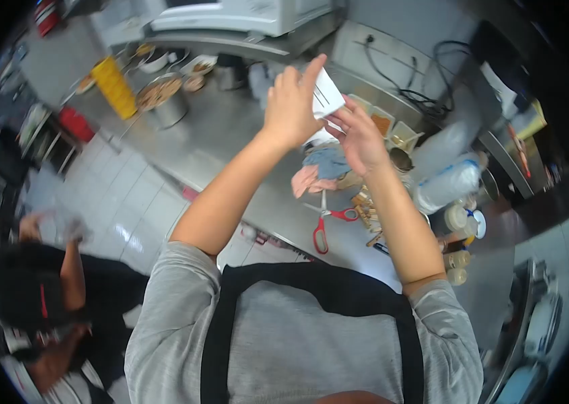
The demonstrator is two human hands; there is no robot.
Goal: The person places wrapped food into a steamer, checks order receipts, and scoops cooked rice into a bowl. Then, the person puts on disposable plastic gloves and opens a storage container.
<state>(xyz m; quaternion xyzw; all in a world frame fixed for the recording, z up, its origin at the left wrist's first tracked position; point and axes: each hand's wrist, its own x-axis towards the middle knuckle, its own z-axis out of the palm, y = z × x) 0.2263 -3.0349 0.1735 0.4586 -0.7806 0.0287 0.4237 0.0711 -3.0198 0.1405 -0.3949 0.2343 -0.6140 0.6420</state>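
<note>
Both my hands are raised over the steel counter (pixel 230 145), around a small white box or card (pixel 327 94) with dark lines on it. My left hand (pixel 291 104) grips its left side, index finger stretched up along the edge. At its lower right, my right hand (pixel 360 138) holds it with fingertips and thumb. Beneath the hands lie a blue-grey cloth (pixel 327 163) and a pink cloth (pixel 306 181). Scissors with red handles (pixel 321 236) rest on the counter nearer to me.
A pot of food (pixel 162 101) and a yellow cylinder (pixel 114 87) stand at the left. Bottles (pixel 456 219), a plastic-wrapped stack (pixel 449 185) and food trays (pixel 402 136) are on the right. A person in a black cap (pixel 22 289) is at the lower left.
</note>
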